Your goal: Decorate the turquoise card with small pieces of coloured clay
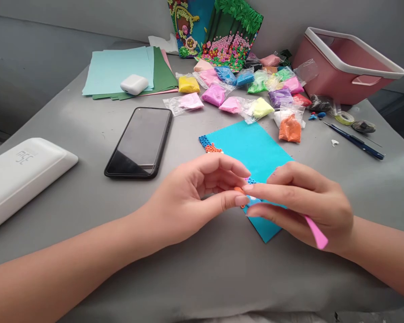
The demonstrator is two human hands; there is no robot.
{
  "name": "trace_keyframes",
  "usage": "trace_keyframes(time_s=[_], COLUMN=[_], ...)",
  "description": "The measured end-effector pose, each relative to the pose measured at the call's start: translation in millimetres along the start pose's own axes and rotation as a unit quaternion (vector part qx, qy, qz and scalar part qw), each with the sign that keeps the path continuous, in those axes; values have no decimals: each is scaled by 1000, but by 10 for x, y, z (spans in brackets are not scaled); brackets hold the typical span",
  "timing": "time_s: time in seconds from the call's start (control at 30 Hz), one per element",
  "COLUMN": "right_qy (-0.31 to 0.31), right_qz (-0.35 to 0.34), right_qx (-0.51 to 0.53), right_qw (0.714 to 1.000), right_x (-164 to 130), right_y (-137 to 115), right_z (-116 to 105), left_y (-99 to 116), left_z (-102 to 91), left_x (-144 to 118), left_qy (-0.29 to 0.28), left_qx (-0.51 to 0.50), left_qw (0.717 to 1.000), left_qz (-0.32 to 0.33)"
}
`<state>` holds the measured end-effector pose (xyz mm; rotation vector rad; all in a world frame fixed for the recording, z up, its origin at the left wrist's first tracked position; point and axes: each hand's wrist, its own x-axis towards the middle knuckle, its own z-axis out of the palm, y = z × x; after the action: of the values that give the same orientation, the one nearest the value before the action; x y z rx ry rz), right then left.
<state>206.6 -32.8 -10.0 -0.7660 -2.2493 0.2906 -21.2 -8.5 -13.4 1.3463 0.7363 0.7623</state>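
Grey table (87, 193): blue sheet (256, 152) lies centre. Your left hand (188, 197) pinches an orange clay bit (239, 190) over the sheet's near edge; your right hand (306, 202) grips a pink tool (316, 235), fingertips meeting.

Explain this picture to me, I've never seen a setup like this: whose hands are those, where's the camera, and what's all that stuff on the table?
The one picture comes from a camera on a person's head, looking down at their own bare hands over a grey table. The left hand pinches a small orange bit at its fingertips. The right hand holds a pink tool and meets the left over a blue sheet, which carries small blue and orange beads at its far corner. Around lie a phone, a white box, an earbud case on paper sheets, bags of coloured clay, a pink tub and a finished clay picture.
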Motion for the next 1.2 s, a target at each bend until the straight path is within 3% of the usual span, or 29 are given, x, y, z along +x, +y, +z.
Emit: trace_keyframes(time_s=[0.17,0.43,0.7,1.2], right_qy=[25,36,40,32], right_qz=[-23,-26,-31,-14], right_qx=[-21,-6,5,7], right_qw=[999,999,999,999], right_x=[-36,0,-9,-4], right_y=[6,1,-31,-14], right_z=[37,19,32,26], left_y=[-2,8,17,6], left_z=[33,23,45,43], left_x=[0,12,17,40], left_qy=[-14,6,-8,-9], left_qx=[-61,-70,-129,-114], left_qw=[996,995,988,990], left_qz=[-65,-67,-83,-82])
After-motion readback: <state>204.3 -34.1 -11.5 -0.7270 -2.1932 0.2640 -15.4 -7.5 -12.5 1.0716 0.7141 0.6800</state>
